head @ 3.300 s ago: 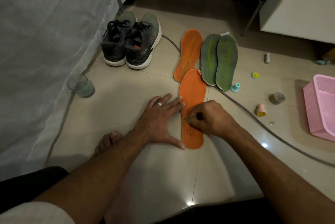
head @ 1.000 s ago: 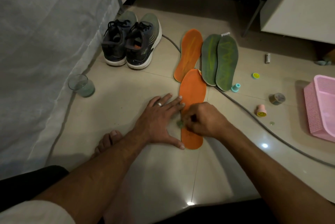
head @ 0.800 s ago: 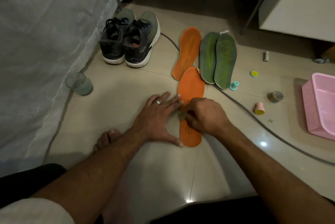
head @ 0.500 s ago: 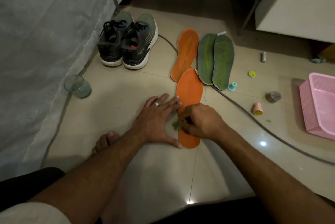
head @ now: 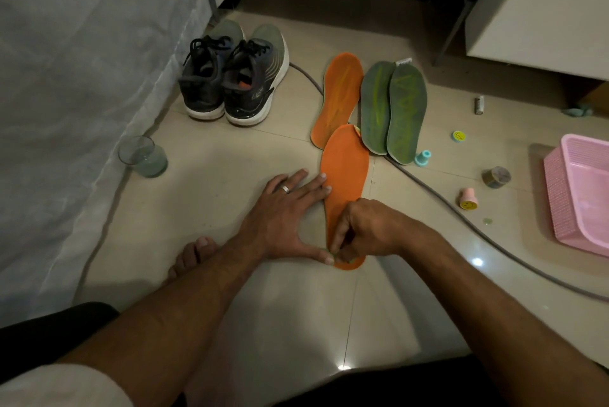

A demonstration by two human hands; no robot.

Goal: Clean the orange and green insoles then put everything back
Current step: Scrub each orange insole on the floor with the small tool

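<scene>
An orange insole (head: 346, 172) lies flat on the tiled floor in front of me. My left hand (head: 286, 218) lies flat on the floor with its fingertips and thumb against the insole's left edge. My right hand (head: 365, 230) is over the insole's heel end, its fingers pinching a small green scrubbing thing (head: 333, 255) that is mostly hidden. A second orange insole (head: 339, 93) and two green insoles (head: 392, 110) lie side by side further away. A pair of dark shoes (head: 235, 80) stands to their left.
A glass (head: 141, 156) with a little liquid sits near a grey sheet (head: 82, 60) on the left. A grey cable (head: 461, 218) crosses the floor on the right, by small stamps, a tape roll (head: 496, 177) and a pink basket (head: 583, 192). My bare foot (head: 194, 255) shows below the left wrist.
My right hand has moved from the middle of the near orange insole down to its heel end, still pinching the green thing. My left hand has stayed in place.
</scene>
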